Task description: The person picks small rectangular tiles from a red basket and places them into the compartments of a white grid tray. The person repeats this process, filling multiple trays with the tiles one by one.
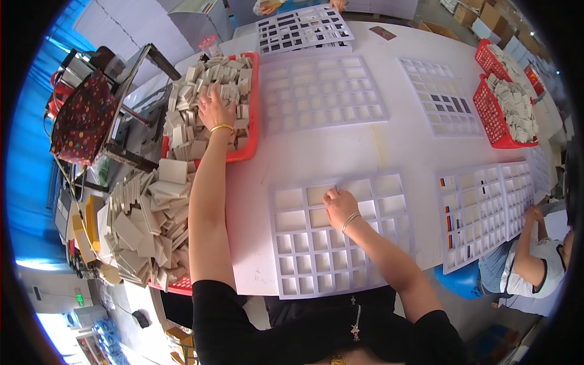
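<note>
A: Where's the L hand (214, 109)?
B: Far left, fingers spread flat on the beige tiles (210, 79) heaped in a red tray (250, 131). Not gripping any, far as I can tell.
A: R hand (340, 205)?
B: Near centre, fingertips curled down, pressing a tile into a cell of the near white grid (340, 234).
A: How many grids?
B: 6 on the white table (340, 149): near one, 2 far centre, 1 far right, 2 near right w/ small coloured labels (449, 222).
A: Other trays?
B: 2 red baskets (490, 115) far right w/ tiles; another tile heap (143, 225) near left. A dotted red bag (82, 118) sits far left.
</note>
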### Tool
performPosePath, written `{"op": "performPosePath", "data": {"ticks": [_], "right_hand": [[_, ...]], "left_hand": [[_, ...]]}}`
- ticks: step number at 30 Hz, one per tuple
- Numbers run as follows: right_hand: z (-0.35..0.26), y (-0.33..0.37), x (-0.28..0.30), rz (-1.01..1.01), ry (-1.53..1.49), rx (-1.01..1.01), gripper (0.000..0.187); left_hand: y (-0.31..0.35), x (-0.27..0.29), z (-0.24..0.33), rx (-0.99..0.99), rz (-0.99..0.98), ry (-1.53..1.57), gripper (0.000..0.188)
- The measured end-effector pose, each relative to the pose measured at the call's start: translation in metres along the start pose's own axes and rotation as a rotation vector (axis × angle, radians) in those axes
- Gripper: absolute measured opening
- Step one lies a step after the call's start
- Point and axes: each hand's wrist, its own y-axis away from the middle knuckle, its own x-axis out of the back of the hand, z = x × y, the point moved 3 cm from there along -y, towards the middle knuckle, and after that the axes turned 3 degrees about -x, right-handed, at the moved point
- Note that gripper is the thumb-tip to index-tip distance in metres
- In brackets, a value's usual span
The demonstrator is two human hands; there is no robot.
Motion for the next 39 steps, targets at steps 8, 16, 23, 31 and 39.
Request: {"op": "performPosePath", "data": {"ticks": [8,16,23,31,39], "right_hand": [[0.003,0.003,0.007,-0.046,-0.079,-0.032,0.03],[0.005,0.0,0.006,-0.122,-0.062,-0.053,0.029],[0.006,-0.004,0.004,-0.146,-0.073,-0.028,0.028],[-0.004,0.005,0.061,0.176,-1.191,-0.097,0.046],[-0.036,0.055,0.068,0.226,-0.892,0.116,0.047]], "left_hand": [[-0.031,-0.028,0.014,-0.128,-0.372,-0.34,0.048],[0.012,0.01,0.006,0.064,0.28,0.469,0.038],[0.081,0.037,0.009,0.738,0.066,1.66,0.035],[0.237,0.101,0.075,1.09,-0.749,2.099,0.035],[0.334,0.123,0.103,1.365,-0.867,2.255,0.035]]}}
